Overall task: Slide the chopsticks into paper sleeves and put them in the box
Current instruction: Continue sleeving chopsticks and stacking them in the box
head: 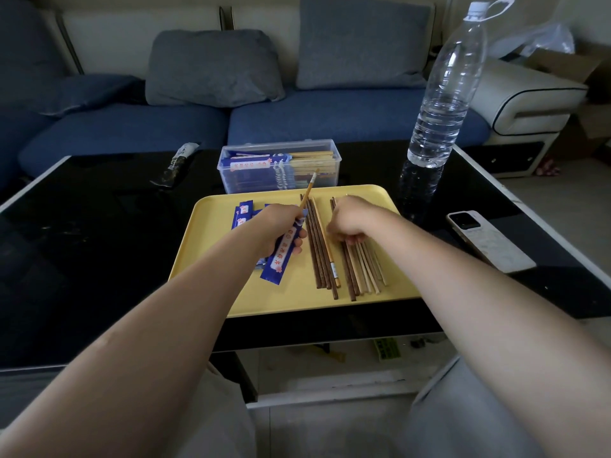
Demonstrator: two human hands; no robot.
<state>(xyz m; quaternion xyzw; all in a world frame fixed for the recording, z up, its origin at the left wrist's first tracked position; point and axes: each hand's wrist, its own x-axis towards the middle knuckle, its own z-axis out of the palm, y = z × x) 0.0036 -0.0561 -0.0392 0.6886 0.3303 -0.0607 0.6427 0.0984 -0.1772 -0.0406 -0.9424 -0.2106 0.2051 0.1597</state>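
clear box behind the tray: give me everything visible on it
The clear plastic box is a rectangular, lidless tub with a thick rim, standing upright on the black table, just beyond the yellow tray's far edge. Through its walls show blue paper sleeves lying lengthwise on the left and pale chopstick ends on the right. Neither hand touches it. The chopstick tip held by the left hand overlaps its front wall in the image.

The tray (211,223) is pale yellow on a glossy black desk (99,233). The paper sleeve (281,256) is royal blue with a white strip bearing red characters and pink blossoms. The chopsticks (319,249) are dark brown, others (367,272) pale beige. The box (281,166) is clear plastic. The sofa (330,123) is navy with grey cushions.
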